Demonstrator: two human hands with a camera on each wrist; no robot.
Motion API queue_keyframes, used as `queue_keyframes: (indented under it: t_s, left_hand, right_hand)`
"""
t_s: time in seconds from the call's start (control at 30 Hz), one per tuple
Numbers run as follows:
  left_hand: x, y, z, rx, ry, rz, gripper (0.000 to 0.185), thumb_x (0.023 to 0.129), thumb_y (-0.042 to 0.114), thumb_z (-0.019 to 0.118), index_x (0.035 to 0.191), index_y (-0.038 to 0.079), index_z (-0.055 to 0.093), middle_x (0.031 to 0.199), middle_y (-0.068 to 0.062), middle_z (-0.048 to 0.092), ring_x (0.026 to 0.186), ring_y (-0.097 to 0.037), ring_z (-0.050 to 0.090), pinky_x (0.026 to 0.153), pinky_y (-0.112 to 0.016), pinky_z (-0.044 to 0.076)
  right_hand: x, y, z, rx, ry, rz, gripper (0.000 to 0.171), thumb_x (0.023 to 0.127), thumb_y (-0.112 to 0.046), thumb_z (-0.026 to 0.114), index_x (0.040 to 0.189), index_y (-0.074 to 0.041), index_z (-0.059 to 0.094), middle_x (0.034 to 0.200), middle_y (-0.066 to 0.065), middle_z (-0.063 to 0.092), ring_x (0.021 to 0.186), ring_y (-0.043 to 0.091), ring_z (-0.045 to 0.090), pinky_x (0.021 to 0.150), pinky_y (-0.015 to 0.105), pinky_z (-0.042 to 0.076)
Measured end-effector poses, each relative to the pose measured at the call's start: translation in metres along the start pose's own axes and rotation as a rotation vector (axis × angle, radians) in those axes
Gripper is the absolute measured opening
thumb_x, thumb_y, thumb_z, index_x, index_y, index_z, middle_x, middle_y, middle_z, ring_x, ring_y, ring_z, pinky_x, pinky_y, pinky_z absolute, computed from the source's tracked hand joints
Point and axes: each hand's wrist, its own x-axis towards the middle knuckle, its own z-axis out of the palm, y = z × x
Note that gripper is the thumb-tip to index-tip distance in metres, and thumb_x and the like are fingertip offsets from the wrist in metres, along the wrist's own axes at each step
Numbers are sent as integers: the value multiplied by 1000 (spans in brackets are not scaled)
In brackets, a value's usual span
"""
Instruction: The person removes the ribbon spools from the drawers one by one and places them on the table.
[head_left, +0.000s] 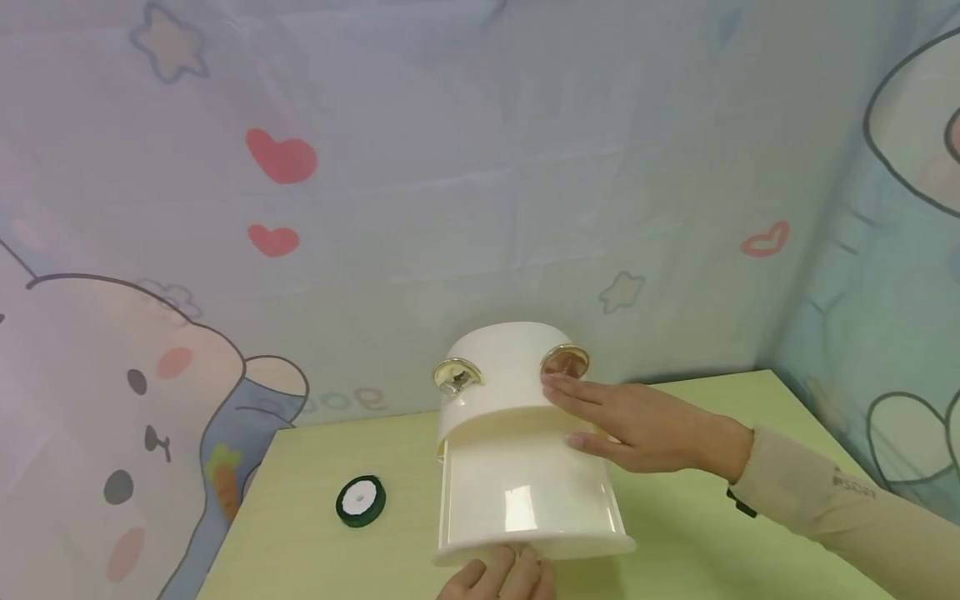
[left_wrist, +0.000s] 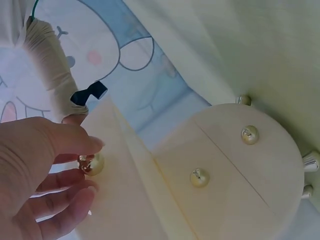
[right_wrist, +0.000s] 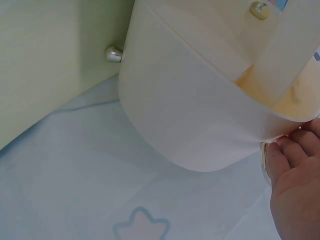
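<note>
A cream, round-sided storage box (head_left: 510, 358) with gold fittings stands at the back of the table, its top drawer (head_left: 525, 492) pulled out toward me. My left hand (head_left: 498, 577) is at the drawer's front edge, and in the left wrist view its thumb and fingers pinch a round gold knob (left_wrist: 92, 164). With fairly straight fingers, my right hand (head_left: 637, 425) rests against the box's right side, fingertips just below a gold ring-shaped piece (head_left: 566, 362). A matching gold piece (head_left: 457, 377) sits on the left. Two more gold knobs, one of them this knob (left_wrist: 249, 134), show on the box's front.
A roll of dark green ribbon (head_left: 361, 501) lies on the pale green table (head_left: 300, 475), left of the box. Behind the table hangs a printed cloth (head_left: 487, 167) with hearts and stars. Small gold feet (left_wrist: 311, 161) stick out from the box.
</note>
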Motion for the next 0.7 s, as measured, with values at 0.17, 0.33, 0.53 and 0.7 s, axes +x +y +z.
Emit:
queue_keyframes:
  t_s: [0.17, 0.33, 0.53, 0.7]
  left_hand:
    - [-3, -3, 12, 12, 86, 70, 41, 104, 20, 43, 74, 12, 69, 73, 3, 63, 62, -8, 57, 56, -17, 49]
    - [-14, 6, 20, -11, 83, 35, 47, 108, 27, 40, 77, 9, 72, 75, 0, 65, 66, -12, 61, 61, -22, 56]
    - [-22, 16, 29, 58, 159, -6, 55, 110, 32, 37, 76, 10, 73, 76, -1, 70, 67, -13, 63, 55, -21, 54]
    - [-25, 23, 36, 129, 208, -54, 55, 112, 32, 35, 77, 11, 72, 74, -1, 69, 65, -13, 64, 50, -19, 48]
  right_hand:
    - [-1, 0, 1, -5, -1, 1, 64, 110, -43, 50, 165, -14, 34, 173, 2, 33, 154, 21, 44, 113, 40, 51]
    - [-2, -1, 1, -2, 0, -3, 64, 110, -42, 51, 164, -13, 35, 172, 4, 34, 152, 23, 47, 112, 42, 51]
    - [-2, -1, 3, -11, 20, -22, 63, 109, -40, 52, 163, -12, 37, 171, 5, 37, 151, 24, 48, 111, 42, 52]
    - [-1, 0, 1, -24, 8, -10, 64, 109, -42, 52, 164, -14, 35, 172, 3, 34, 153, 22, 45, 113, 41, 50]
